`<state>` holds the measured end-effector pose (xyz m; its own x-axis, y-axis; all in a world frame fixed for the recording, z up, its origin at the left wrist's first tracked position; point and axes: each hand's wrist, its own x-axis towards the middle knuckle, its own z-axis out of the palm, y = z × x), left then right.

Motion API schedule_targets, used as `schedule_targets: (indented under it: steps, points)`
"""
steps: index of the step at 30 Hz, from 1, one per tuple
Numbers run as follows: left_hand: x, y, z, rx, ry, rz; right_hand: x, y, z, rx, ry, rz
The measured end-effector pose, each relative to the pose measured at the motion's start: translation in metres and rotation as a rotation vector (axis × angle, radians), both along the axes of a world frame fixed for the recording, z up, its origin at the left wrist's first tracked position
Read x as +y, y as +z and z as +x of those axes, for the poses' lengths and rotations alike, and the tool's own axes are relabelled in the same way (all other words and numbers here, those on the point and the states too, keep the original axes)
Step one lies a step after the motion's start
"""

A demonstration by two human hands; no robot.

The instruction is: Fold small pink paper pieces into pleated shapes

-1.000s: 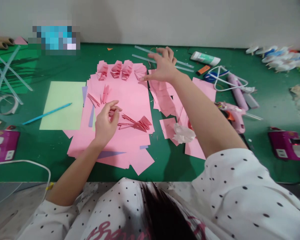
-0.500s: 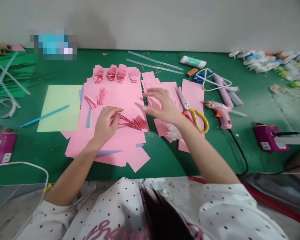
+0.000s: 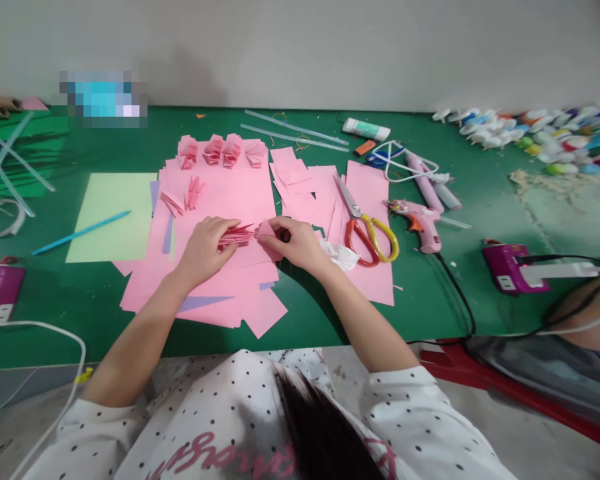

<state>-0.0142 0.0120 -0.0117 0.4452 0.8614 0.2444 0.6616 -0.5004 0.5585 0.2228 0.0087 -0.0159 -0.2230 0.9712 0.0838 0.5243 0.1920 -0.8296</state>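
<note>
On a spread of pink paper sheets (image 3: 230, 193), my left hand (image 3: 203, 250) and my right hand (image 3: 295, 243) both pinch one pleated pink paper piece (image 3: 243, 235), the left on its left part, the right on its right end. Several finished pleated pink pieces (image 3: 215, 150) lie in a row at the far edge of the sheets. Two more folded pieces (image 3: 183, 197) lie to the left of my left hand.
Scissors with red and yellow handles (image 3: 367, 230) lie right of my hands, beside a pink glue gun (image 3: 420, 220). A glue stick (image 3: 365, 128) and clear glue rods (image 3: 295, 133) sit further back. A light green sheet with a blue pencil (image 3: 80, 232) lies left. Another person's arm (image 3: 580, 320) shows at right.
My right hand came back from the far side of the table and closed on the pleated piece. My left hand gathered the pleats together. The camera view shifted right.
</note>
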Motion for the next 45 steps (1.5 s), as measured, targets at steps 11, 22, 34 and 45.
schedule_targets:
  steps: [11,22,34,45]
  points:
    - [-0.005,0.001,0.002,0.020,-0.046,0.070,-0.007,-0.010,-0.005,0.069,-0.156,0.097]
    - [-0.005,-0.005,0.006,0.002,-0.016,0.039,-0.019,-0.012,-0.029,-0.043,-0.084,0.405]
    - [-0.009,0.000,0.005,-0.012,-0.020,0.046,-0.019,-0.021,-0.033,-0.182,0.133,0.462]
    - [-0.004,0.004,-0.001,0.206,0.048,0.077,-0.014,-0.022,-0.030,0.012,0.019,0.360]
